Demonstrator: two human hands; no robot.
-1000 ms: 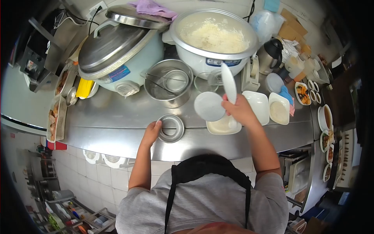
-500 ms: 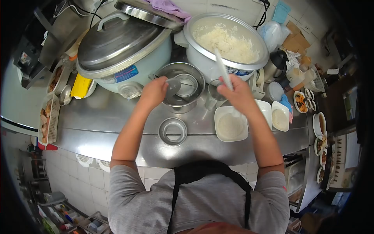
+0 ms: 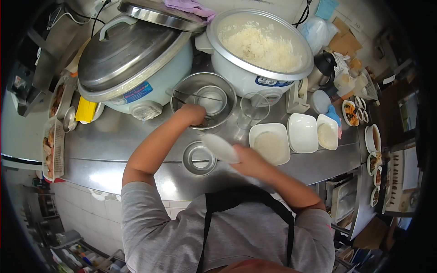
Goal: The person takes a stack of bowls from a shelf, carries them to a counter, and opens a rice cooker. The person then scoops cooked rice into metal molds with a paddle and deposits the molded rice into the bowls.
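My left hand [image 3: 195, 115] reaches over the near rim of a metal pot [image 3: 229, 119], fingers curled down; what they hold, if anything, is hidden. Inside the pot are a smaller round metal container [image 3: 211, 101] and thin utensils. My right hand [image 3: 246, 160] is closed on a white paddle [image 3: 220, 148], its blade pointing up and left above the counter. Below the paddle a round metal mould [image 3: 199, 158] lies near the counter's front edge. A square white bowl [image 3: 270, 143] with pale contents stands to the right of the paddle.
Behind stand an open rice cooker [image 3: 259, 57] full of rice and a lidded cooker [image 3: 132, 59]. A clear glass [image 3: 253, 112] is beside the pot. More white dishes [image 3: 303, 133] line the right. A basket of food [image 3: 53, 148] stands far left.
My left hand has dropped into the pot's near side. My right hand has moved down and left with the paddle, away from the white bowl.
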